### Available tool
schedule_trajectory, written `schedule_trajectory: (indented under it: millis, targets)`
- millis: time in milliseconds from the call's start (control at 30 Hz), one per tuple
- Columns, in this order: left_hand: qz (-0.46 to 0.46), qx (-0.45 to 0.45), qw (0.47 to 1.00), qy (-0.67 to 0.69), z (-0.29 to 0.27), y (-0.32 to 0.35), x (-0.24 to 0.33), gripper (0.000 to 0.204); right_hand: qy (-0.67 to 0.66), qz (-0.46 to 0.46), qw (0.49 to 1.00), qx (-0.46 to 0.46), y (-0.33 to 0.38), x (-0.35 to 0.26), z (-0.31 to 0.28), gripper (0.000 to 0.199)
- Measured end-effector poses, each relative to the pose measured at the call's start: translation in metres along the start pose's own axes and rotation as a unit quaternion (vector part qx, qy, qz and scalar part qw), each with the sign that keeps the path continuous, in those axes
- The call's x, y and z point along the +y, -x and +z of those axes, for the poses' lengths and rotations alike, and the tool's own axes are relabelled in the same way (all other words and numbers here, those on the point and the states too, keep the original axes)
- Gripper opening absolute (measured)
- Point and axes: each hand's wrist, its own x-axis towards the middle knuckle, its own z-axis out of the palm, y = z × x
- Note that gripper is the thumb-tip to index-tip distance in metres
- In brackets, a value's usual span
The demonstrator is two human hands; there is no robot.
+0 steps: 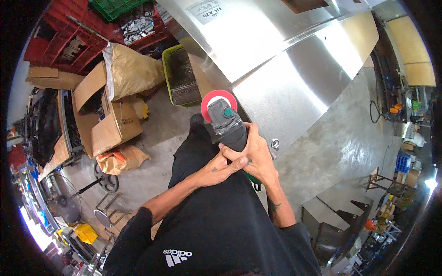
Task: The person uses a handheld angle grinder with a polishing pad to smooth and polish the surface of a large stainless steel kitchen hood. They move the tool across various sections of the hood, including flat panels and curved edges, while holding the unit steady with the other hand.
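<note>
An angle grinder (231, 136) with a dark body and a green round button is held in front of my waist, its head pointing away from me. At its far end sits a round disc (205, 106) with a red rim and a pale centre, close to the corner of a shiny sheet-metal cabinet (281, 92). Whether the disc touches the metal, I cannot tell. My right hand (258, 154) wraps round the grinder's body from the right. From the left, my left hand (224, 168) closes on it, thumb against the right hand; the palms hide the grinder's rear.
A round metal fitting (275, 144) is on the cabinet's near edge. Left of the cabinet stand a yellow-green crate (168, 76), an open cardboard box (107, 133) and a large sack (133, 71). A wheel-shaped base (107, 178) and a stool (107, 211) are at lower left.
</note>
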Motion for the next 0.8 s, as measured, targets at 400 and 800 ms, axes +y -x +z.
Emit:
schedule_trajectory:
  millis: [400, 800]
  targets:
    - [-0.015, -0.027, 0.999, 0.028, -0.026, -0.004, 0.003, 0.084, 0.038, 0.059, 0.997, -0.018, -0.023, -0.016, 0.007, 0.089]
    - [0.001, -0.01, 1.0, 0.03, -0.025, -0.008, 0.011, 0.085, 0.019, 0.061, 0.998, -0.012, -0.028, -0.014, 0.007, 0.089]
